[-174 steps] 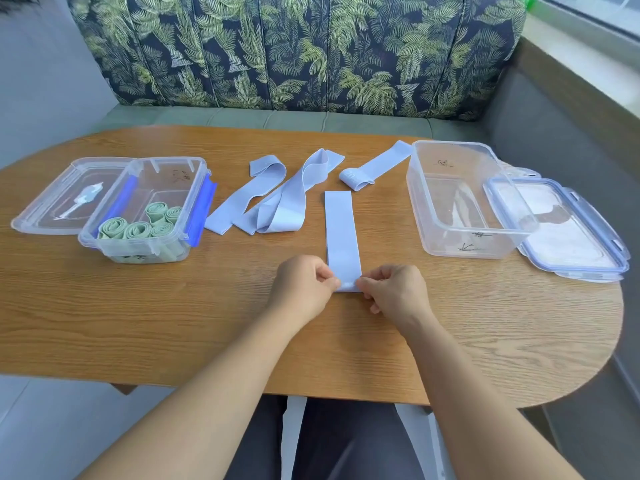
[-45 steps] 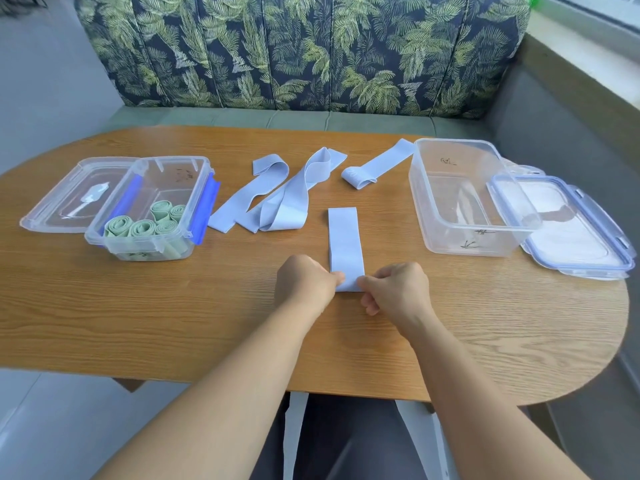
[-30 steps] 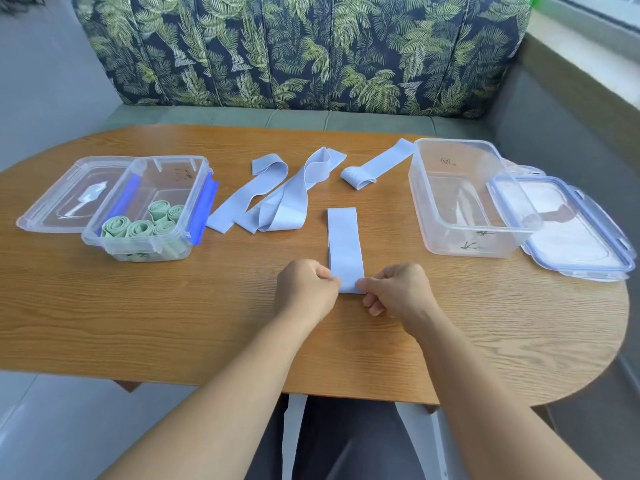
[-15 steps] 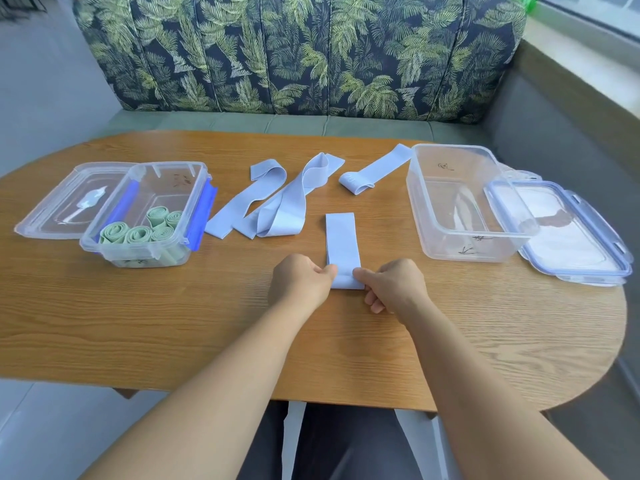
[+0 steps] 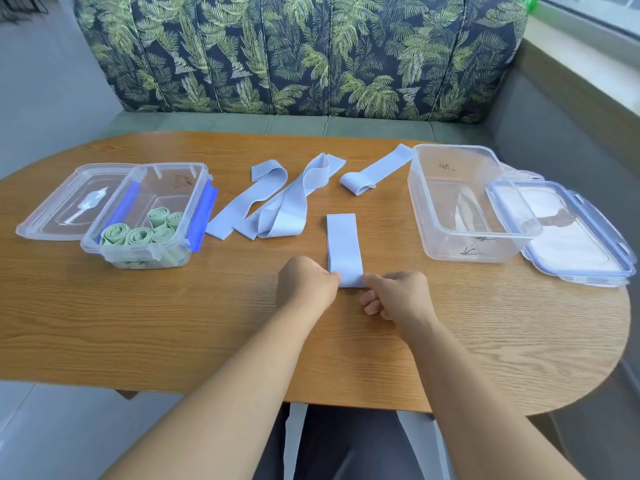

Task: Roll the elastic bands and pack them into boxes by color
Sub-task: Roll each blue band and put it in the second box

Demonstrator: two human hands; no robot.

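A pale blue elastic band (image 5: 343, 244) lies flat on the wooden table (image 5: 173, 323), running away from me. My left hand (image 5: 306, 284) and my right hand (image 5: 398, 294) pinch its near end from either side, where it is rolled up. Several loose blue bands (image 5: 277, 206) lie tangled further back, and one partly rolled blue band (image 5: 375, 171) lies beside the clear box (image 5: 467, 247) on the right, which holds nothing. The clear box (image 5: 114, 252) on the left holds several rolled green bands (image 5: 138, 233).
A clear lid (image 5: 52, 216) lies behind the left box. A blue-rimmed lid (image 5: 581, 237) leans against the right box near the table's right edge. A leaf-patterned bench back (image 5: 301, 53) runs behind the table.
The flat part of the band has grown shorter as my hands rolled its near end away from me. The view has shifted slightly.
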